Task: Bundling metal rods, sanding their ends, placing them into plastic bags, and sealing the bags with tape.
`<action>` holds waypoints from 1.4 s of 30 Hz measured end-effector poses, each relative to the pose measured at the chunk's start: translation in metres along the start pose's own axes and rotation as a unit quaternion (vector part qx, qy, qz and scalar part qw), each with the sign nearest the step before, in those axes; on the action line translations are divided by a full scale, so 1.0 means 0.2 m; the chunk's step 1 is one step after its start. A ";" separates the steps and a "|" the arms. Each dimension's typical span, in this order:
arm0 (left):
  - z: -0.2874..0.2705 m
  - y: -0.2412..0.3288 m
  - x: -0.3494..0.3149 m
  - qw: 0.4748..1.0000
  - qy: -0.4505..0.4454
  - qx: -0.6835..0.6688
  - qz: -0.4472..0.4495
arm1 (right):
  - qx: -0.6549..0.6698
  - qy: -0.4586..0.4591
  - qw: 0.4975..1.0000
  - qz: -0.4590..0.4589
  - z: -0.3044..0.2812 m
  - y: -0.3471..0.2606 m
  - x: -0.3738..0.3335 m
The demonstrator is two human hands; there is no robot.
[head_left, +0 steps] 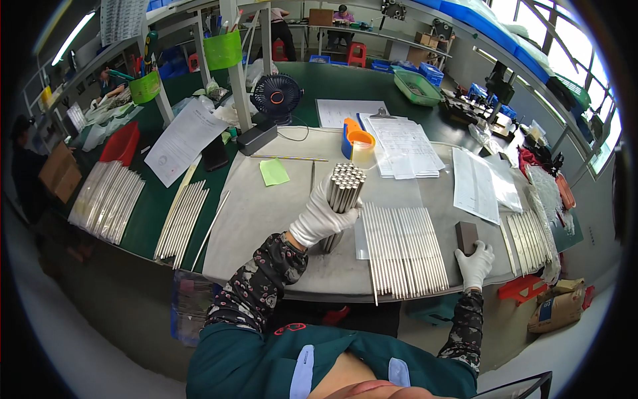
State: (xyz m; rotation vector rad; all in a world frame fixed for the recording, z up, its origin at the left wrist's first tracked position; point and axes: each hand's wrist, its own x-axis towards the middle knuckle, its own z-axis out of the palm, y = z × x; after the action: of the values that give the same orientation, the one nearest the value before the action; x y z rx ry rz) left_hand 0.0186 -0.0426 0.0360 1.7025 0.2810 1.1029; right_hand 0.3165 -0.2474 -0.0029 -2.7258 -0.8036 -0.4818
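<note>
My left hand [318, 218], in a white glove, is wrapped round a thick bundle of metal rods [345, 187] and holds it upright over the grey mat. The rods' round ends face up. To the right of the bundle, a row of loose metal rods [405, 256] lies side by side, partly over a clear plastic sheet. My right hand [476, 266], also gloved in white, has its fingers closed round the near end of a dark brown rectangular block [466, 234], which rests on the mat.
More rods [528, 243] lie at the right, others [183, 216] at the left beside bagged rods [109, 203]. Behind are an orange tape dispenser [357, 139], papers [409, 143], a small black fan [278, 96] and a shelf post [236, 73]. A green sticky note [274, 172] lies left.
</note>
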 end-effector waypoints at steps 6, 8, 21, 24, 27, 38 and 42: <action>0.00 0.01 0.00 1.000 -0.004 -0.027 -0.011 | 0.227 -0.009 0.938 -0.263 -0.14 -0.31 0.02; 0.01 0.06 -0.01 0.999 0.001 -0.040 -0.023 | 0.410 -0.124 0.841 -0.331 -0.19 -0.54 -0.05; -0.03 0.05 -0.05 0.999 0.037 -0.016 -0.025 | 0.594 -0.446 0.590 -0.315 0.10 -1.18 -0.44; -0.04 0.11 -0.01 0.992 0.090 -0.035 -0.079 | 0.574 -0.546 0.559 -0.245 0.01 -1.19 -0.42; -0.05 0.10 -0.05 0.923 0.172 -0.245 -0.241 | 0.629 -0.638 0.432 -0.104 -0.19 -1.05 -0.53; 0.20 0.11 -0.15 0.933 -0.230 -0.067 -0.269 | 0.733 -0.643 0.208 0.078 -0.24 -0.42 -0.86; 0.19 -0.04 -0.06 0.903 -0.336 0.242 -0.115 | 0.763 -0.608 0.195 0.099 -0.19 -0.34 -0.89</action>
State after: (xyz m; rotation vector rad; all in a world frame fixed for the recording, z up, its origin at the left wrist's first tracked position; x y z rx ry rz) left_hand 0.0433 -0.0706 0.0208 2.3083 0.3155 0.2252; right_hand 0.1285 -0.2901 -0.0259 -0.4946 -0.3877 1.7735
